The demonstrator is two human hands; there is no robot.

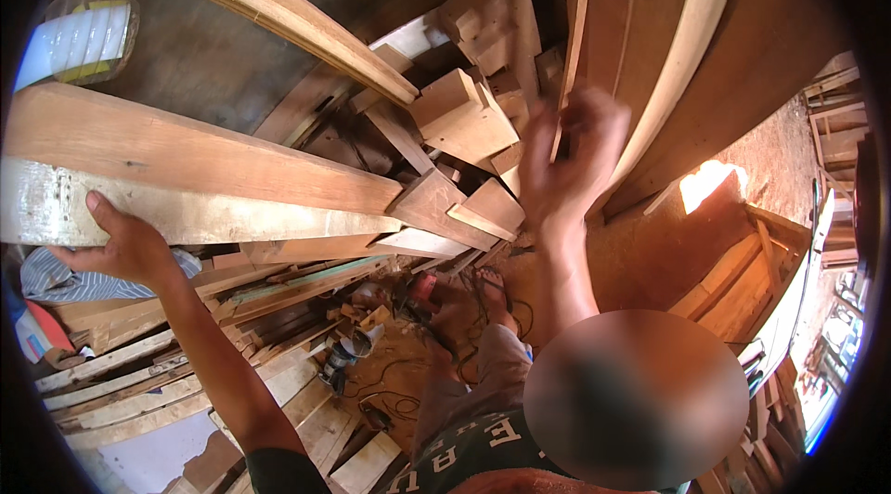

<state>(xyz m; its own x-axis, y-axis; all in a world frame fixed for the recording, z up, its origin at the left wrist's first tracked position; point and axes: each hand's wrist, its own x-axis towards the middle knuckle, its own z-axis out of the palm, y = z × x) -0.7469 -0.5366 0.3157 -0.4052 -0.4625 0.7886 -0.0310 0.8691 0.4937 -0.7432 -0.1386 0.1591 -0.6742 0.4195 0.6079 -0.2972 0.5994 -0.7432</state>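
Note:
My left hand [130, 248] holds a thick wooden board [186, 152] at the left. Its thumb lies on the board's pale, whitish lower face [223, 211], and the other fingers reach beneath. The board's far end lies by a pile of wood offcuts [469, 127] in the middle. My right hand [575, 155], blurred by motion, is closed around the edge of a thin upright wooden board [577, 16]. Wider reddish-brown boards [659, 11] stand just right of it. Smearing hides the exact place of its fingers.
A long wooden beam [269, 16] slants in at the upper left, near a clear plastic-wrapped roll [79, 39]. Stacked strips [121, 392] and a power tool [339, 359] lie below. A cord [394, 392] trails by my feet. A wooden frame [742, 271] is at right.

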